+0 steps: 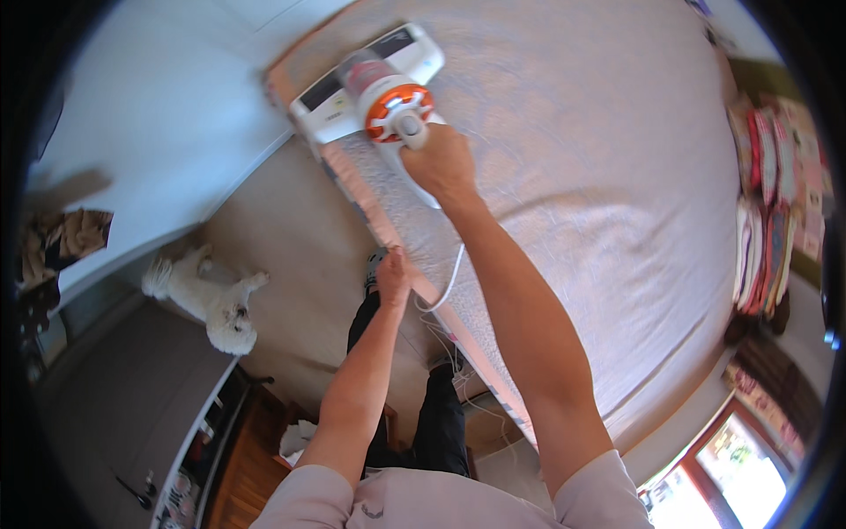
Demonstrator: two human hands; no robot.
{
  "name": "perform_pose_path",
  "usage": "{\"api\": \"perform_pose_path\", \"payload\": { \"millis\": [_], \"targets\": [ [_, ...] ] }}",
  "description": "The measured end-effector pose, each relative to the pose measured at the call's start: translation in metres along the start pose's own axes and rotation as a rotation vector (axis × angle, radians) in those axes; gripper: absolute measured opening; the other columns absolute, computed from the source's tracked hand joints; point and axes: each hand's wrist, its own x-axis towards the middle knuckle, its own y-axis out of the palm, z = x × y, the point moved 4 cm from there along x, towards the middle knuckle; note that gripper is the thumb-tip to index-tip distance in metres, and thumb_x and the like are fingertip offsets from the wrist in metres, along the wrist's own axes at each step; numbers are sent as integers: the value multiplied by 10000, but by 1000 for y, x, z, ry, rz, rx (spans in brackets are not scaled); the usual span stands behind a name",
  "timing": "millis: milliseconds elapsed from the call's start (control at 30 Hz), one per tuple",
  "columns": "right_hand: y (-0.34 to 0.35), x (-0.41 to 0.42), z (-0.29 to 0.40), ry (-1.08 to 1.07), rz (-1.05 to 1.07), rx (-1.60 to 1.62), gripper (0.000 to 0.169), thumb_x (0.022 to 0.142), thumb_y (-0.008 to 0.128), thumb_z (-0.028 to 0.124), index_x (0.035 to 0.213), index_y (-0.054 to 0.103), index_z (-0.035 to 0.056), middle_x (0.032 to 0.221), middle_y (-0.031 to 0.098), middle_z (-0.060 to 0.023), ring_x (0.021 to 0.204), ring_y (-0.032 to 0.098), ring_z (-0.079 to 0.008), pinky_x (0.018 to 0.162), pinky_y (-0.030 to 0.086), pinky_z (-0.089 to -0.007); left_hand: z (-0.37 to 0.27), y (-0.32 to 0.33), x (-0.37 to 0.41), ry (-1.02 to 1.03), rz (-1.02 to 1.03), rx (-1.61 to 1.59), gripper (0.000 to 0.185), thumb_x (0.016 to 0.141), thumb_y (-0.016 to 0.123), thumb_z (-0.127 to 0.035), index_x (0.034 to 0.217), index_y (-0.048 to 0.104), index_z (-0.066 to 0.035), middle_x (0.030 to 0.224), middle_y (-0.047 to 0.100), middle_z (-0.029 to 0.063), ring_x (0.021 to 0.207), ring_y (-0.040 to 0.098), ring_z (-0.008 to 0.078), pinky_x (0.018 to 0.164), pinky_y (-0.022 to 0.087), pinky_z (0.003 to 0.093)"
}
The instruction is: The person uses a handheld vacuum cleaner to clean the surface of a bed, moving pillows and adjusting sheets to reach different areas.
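Note:
My right hand (441,164) grips the handle of a white and orange handheld vacuum cleaner (370,92). Its wide, flat head rests on the bed near the far left corner, beside the wall. A pale, patterned bed cover (581,132) spreads beneath it, bordered by a peach trim (357,185). Down along that edge, my left hand (394,274) has its fingers closed on the trim. From the vacuum a white power cord (456,271) loops over the bed's edge and hangs toward the floor.
A white, curly-haired dog (205,297) lies on the floor (297,218) to the left. Below it stands a dark-topped table (125,390). Folded textiles (763,258) are stacked at the bed's right side. The cord trails in loose loops near my feet.

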Motion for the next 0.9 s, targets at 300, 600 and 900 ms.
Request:
{"api": "perform_pose_path", "payload": {
  "millis": [300,600,900],
  "targets": [
    [-83,-210,-176,349,-155,157,212,692,631,197,772,624,1,733,625,-237,729,614,-414,671,499,-439,9,2,16,-173,25,-204,344,942,514,-466,913,575,-128,672,483,-37,580,488,81,474,409,256],
    [-98,-560,-370,878,-598,395,250,674,662,137,872,642,-14,741,660,-154,706,659,-240,654,503,-374,-72,16,13,143,-81,608,264,790,656,-120,1024,573,-30,886,577,89,792,544,207,658,468,343],
    [-84,-719,-418,1203,-1604,1219,93,702,611,19,753,535,3,551,498,-35,445,463,-128,454,372,-265,-79,414,-346,1316,759,441,498,736,609,-2,1221,496,-16,1256,511,178,1232,442,349,1048,325,425]
  ]
}}
